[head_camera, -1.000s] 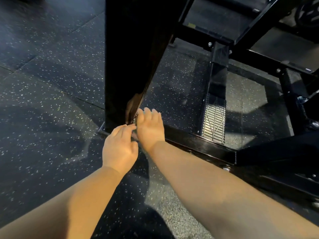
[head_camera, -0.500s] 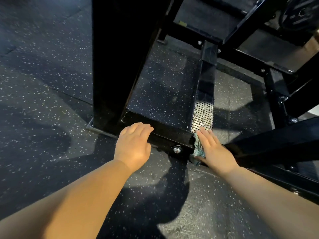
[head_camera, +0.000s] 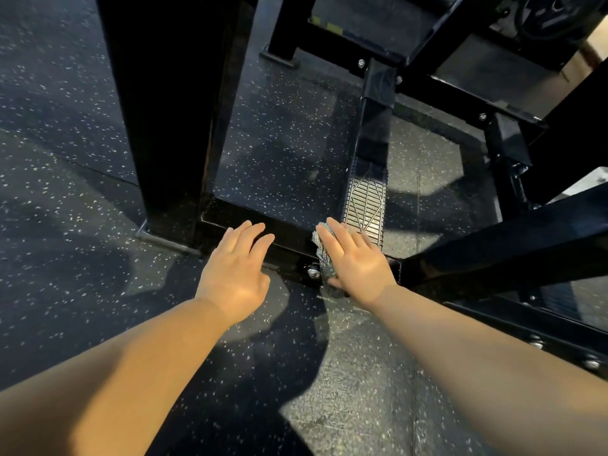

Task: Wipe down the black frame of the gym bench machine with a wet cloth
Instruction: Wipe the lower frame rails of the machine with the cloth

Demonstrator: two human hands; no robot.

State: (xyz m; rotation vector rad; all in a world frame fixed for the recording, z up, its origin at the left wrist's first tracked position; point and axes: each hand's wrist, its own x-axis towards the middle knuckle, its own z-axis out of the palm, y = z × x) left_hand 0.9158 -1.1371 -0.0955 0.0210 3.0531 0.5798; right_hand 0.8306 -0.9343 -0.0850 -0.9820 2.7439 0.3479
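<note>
The black frame of the gym bench machine lies low on the floor, with a thick upright post at its left corner. A grey-green wet cloth is draped over the base bar near a bolt. My right hand presses flat on the cloth with straight fingers, where the base bar meets the centre beam. My left hand rests with straight fingers on the same bar, to the left of the cloth.
A ribbed metal foot plate sits on the centre beam just beyond my right hand. More black bars run off to the right and back. Speckled rubber floor surrounds the machine.
My right hand slid the cloth from the foot of the post rightward along the base bar to the centre beam. My left hand opened and laid flat on the bar.
</note>
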